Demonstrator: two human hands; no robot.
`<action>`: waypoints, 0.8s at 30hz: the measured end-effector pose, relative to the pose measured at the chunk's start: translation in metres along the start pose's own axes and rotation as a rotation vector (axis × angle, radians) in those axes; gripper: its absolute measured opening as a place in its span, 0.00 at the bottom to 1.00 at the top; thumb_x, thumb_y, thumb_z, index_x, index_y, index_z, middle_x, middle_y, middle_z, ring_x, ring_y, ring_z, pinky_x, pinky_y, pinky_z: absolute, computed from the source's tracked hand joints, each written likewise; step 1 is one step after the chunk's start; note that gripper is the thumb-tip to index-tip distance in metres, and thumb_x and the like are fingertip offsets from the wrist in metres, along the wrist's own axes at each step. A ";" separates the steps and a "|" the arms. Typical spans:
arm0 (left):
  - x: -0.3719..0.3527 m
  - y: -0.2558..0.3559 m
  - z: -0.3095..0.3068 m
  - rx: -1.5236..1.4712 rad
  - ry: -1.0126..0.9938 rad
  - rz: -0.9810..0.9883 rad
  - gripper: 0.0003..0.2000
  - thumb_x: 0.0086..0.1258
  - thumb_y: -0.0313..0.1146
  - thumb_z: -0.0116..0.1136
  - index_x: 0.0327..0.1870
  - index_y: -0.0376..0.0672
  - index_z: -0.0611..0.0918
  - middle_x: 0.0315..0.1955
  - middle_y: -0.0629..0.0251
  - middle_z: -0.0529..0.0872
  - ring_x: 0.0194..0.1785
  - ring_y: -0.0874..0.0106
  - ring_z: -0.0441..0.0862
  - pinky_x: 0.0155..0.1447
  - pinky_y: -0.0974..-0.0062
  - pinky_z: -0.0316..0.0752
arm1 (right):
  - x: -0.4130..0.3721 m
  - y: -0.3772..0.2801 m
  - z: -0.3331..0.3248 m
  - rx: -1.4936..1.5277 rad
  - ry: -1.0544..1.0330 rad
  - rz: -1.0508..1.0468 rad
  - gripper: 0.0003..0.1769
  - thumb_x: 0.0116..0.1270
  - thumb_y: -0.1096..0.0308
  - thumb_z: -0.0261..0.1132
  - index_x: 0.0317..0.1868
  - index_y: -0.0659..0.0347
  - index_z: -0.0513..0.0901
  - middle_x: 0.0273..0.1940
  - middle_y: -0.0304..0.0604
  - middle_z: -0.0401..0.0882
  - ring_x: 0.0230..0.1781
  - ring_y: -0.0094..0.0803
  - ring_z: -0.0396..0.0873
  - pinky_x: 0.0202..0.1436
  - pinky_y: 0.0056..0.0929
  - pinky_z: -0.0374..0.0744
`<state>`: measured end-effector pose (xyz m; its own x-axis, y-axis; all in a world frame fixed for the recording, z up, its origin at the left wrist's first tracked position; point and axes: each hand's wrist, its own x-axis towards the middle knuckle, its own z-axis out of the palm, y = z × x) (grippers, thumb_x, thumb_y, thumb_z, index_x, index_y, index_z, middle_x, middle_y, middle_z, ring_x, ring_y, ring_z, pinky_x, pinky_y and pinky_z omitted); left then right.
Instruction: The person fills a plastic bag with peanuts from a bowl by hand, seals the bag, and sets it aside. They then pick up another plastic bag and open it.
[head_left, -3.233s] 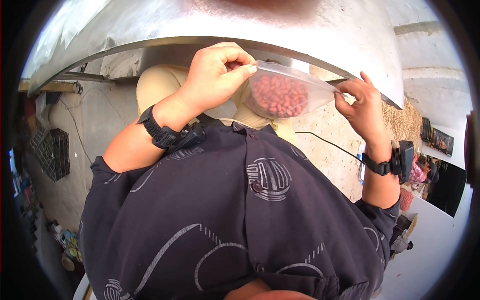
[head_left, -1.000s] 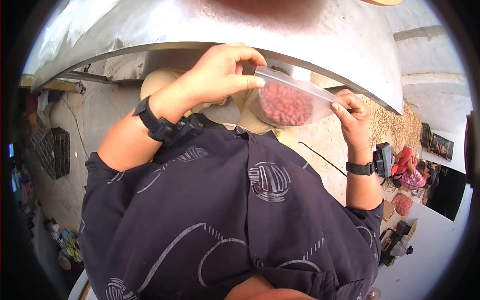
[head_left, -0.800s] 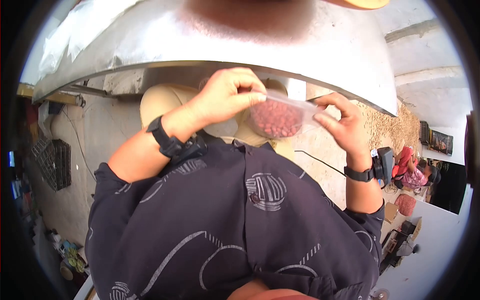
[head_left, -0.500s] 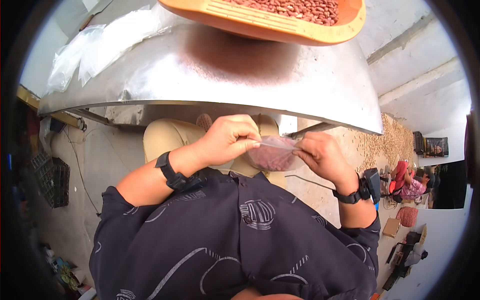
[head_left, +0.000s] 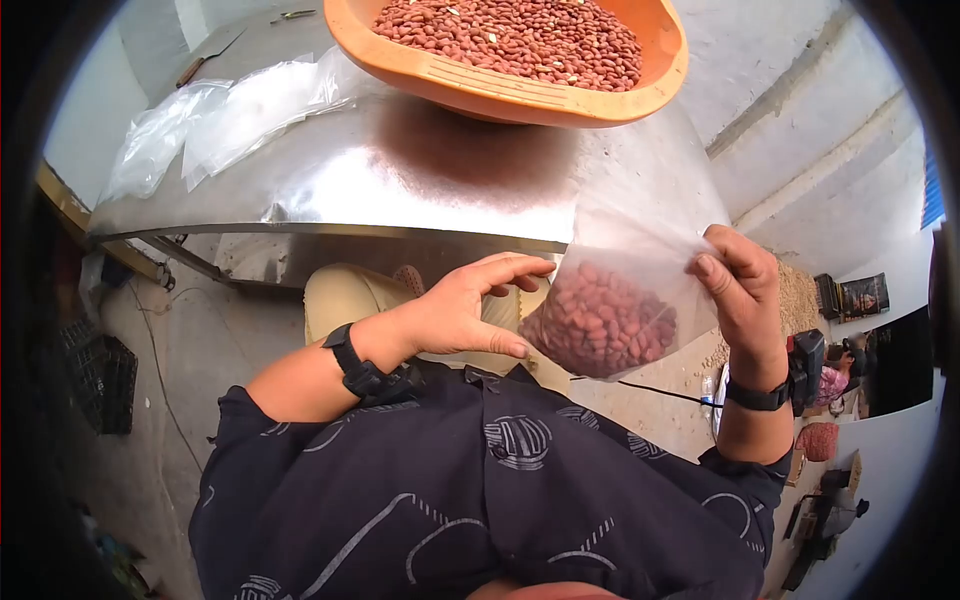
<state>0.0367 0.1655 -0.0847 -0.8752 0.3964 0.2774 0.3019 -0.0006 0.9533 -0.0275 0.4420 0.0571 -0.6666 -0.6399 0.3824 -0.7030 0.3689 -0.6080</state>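
Note:
A clear plastic bag hangs tilted in front of me, its lower part filled with reddish-brown peanuts. My right hand pinches the bag's upper right edge between thumb and fingers. To the left of the bag, my left hand is open, thumb and fingers spread apart, its fingertips close to the bag's side. Beyond both hands, an orange basin full of the same peanuts rests on the metal table.
Flat plastic bags lie on the table's left side, with a knife behind them. A black crate stands on the floor at left. Another person is at the far right, near pale material spread over the floor.
My left hand has let go of the bag and opened. My right hand has lifted the bag up and to the right. The orange basin shows lower in view.

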 end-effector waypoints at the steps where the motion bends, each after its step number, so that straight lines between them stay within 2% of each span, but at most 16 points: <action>1: -0.003 0.000 0.002 -0.015 -0.025 -0.044 0.42 0.48 0.45 0.77 0.67 0.44 0.70 0.60 0.64 0.73 0.62 0.70 0.71 0.63 0.67 0.66 | -0.001 0.000 -0.003 0.001 0.029 0.034 0.11 0.67 0.68 0.63 0.29 0.66 0.78 0.23 0.36 0.71 0.25 0.24 0.67 0.30 0.23 0.67; 2: -0.005 0.000 0.003 -0.028 -0.050 -0.087 0.43 0.48 0.44 0.77 0.67 0.43 0.69 0.61 0.63 0.72 0.63 0.70 0.70 0.64 0.68 0.65 | -0.002 0.004 -0.006 0.000 0.060 0.011 0.11 0.67 0.68 0.63 0.29 0.66 0.78 0.23 0.36 0.71 0.26 0.23 0.67 0.31 0.22 0.67; 3: -0.005 0.001 0.000 0.084 -0.047 -0.079 0.41 0.50 0.42 0.76 0.67 0.45 0.69 0.60 0.65 0.74 0.61 0.71 0.71 0.63 0.69 0.67 | -0.002 0.012 -0.009 -0.002 0.096 -0.015 0.11 0.68 0.68 0.63 0.29 0.66 0.78 0.24 0.36 0.71 0.26 0.23 0.67 0.31 0.22 0.67; 9: -0.023 -0.029 -0.022 0.140 0.036 -0.261 0.34 0.53 0.33 0.73 0.65 0.45 0.72 0.56 0.68 0.77 0.54 0.76 0.75 0.59 0.75 0.70 | 0.029 0.054 -0.039 -0.144 0.209 -0.162 0.08 0.69 0.71 0.61 0.33 0.67 0.78 0.27 0.38 0.73 0.30 0.25 0.71 0.36 0.21 0.69; 12: -0.037 -0.053 -0.030 0.002 0.081 -0.329 0.31 0.54 0.34 0.73 0.62 0.45 0.75 0.53 0.67 0.79 0.51 0.76 0.77 0.56 0.75 0.72 | 0.056 0.087 -0.045 -0.172 0.225 -0.139 0.08 0.69 0.70 0.61 0.34 0.67 0.78 0.27 0.37 0.73 0.30 0.23 0.70 0.36 0.21 0.70; 18: -0.066 -0.066 -0.045 -0.233 0.211 -0.461 0.27 0.56 0.26 0.71 0.59 0.38 0.77 0.47 0.65 0.81 0.46 0.80 0.77 0.52 0.80 0.75 | 0.107 0.186 -0.067 -0.229 0.204 -0.006 0.08 0.69 0.69 0.61 0.36 0.68 0.79 0.28 0.34 0.76 0.31 0.19 0.71 0.38 0.19 0.71; 19: -0.070 -0.073 -0.049 -0.218 0.215 -0.441 0.27 0.57 0.21 0.67 0.60 0.35 0.75 0.48 0.64 0.81 0.47 0.79 0.78 0.52 0.80 0.77 | 0.116 0.197 -0.069 -0.218 0.205 0.013 0.08 0.69 0.69 0.62 0.38 0.67 0.80 0.28 0.34 0.77 0.32 0.19 0.72 0.39 0.19 0.72; 22: -0.076 -0.083 -0.055 -0.311 0.268 -0.489 0.26 0.58 0.21 0.67 0.60 0.35 0.75 0.47 0.64 0.81 0.47 0.78 0.78 0.52 0.79 0.77 | 0.144 0.236 -0.077 -0.197 0.233 0.075 0.10 0.69 0.66 0.61 0.39 0.66 0.81 0.27 0.35 0.77 0.32 0.19 0.72 0.39 0.19 0.72; 24: -0.078 -0.090 -0.057 -0.346 0.286 -0.499 0.25 0.59 0.22 0.67 0.59 0.35 0.75 0.46 0.65 0.81 0.46 0.78 0.78 0.52 0.79 0.77 | 0.163 0.260 -0.092 -0.301 0.194 0.166 0.11 0.68 0.64 0.62 0.41 0.65 0.82 0.31 0.39 0.80 0.35 0.24 0.76 0.42 0.22 0.74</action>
<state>0.0566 0.0822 -0.1851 -0.9584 0.1671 -0.2313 -0.2619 -0.1934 0.9455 -0.3415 0.4955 0.0249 -0.7915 -0.4260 0.4382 -0.6038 0.6561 -0.4528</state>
